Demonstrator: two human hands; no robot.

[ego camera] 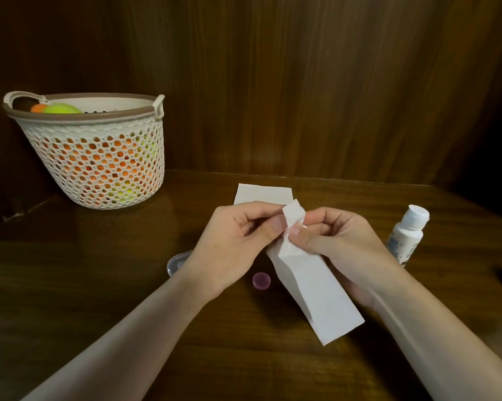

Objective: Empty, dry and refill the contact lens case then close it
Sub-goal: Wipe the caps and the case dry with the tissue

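Head view: both hands meet over the middle of the wooden table [70, 285], working one long folded tissue [313, 287]. My left hand [229, 250] has thumb and fingers pinched together on the crumpled top end of the tissue; my right hand [342, 241] is pinched on the same end from the other side, thumbs nearly touching. Whether part of the case sits inside that crumple, I cannot tell; fingers and paper hide it.

Key relation: the tissue's long axis runs from the pinch, far-centre, down toward near-right, its free end hanging toward me between the forearms. The twisted tip is what does the drying, and it sits right between the two thumbs.

What I take for the contact lens case [176, 263], clear and rounded, pokes out on the table just left of my left wrist, mostly hidden under it. A small purple cap [261, 280] lies open-side up on the table, near side, below and between the hands, just left of the tissue. Left hand is clearly nearer both.

Solution bottle [406, 235] stands tilted-looking at the right, just beyond my right wrist, white cap on; right hand is nearer for the refill. A second tissue [263, 193] lies flat behind the hands. Basket [99, 169] far left, well apart.

Judgement: drying step, refill not yet begun.
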